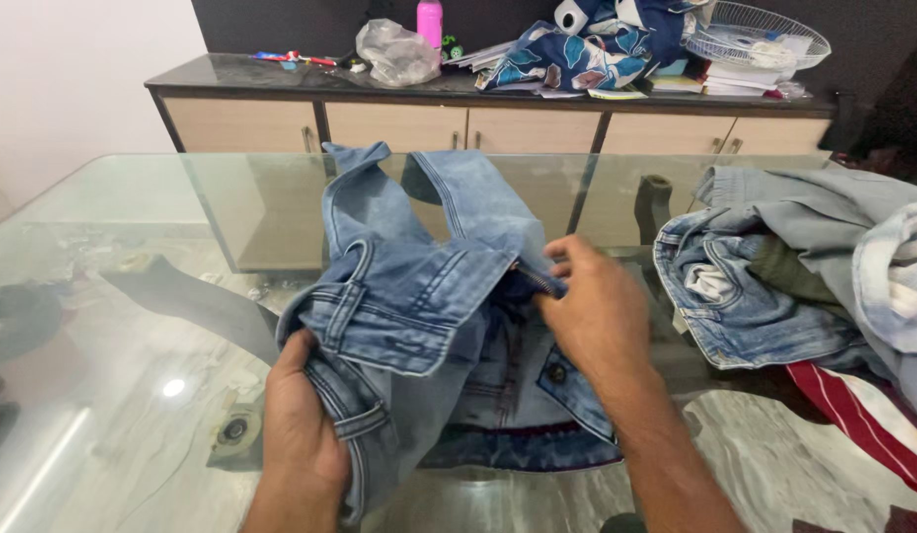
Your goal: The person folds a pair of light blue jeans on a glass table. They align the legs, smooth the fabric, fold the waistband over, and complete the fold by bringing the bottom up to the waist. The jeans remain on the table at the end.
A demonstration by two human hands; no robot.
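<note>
A pair of light blue jeans lies bunched on the glass table, legs stretching away from me. My left hand grips the waistband at the near left, by a belt loop. My right hand pinches the denim at the fly, next to the zipper, with the waistband button showing just below it. Both hands hold the same garment.
A heap of more jeans and clothes sits on the table at the right, with a red striped cloth under it. Behind the table stands a dark-topped sideboard carrying a pink bottle, a plastic bag, a patterned cloth and a white fan guard.
</note>
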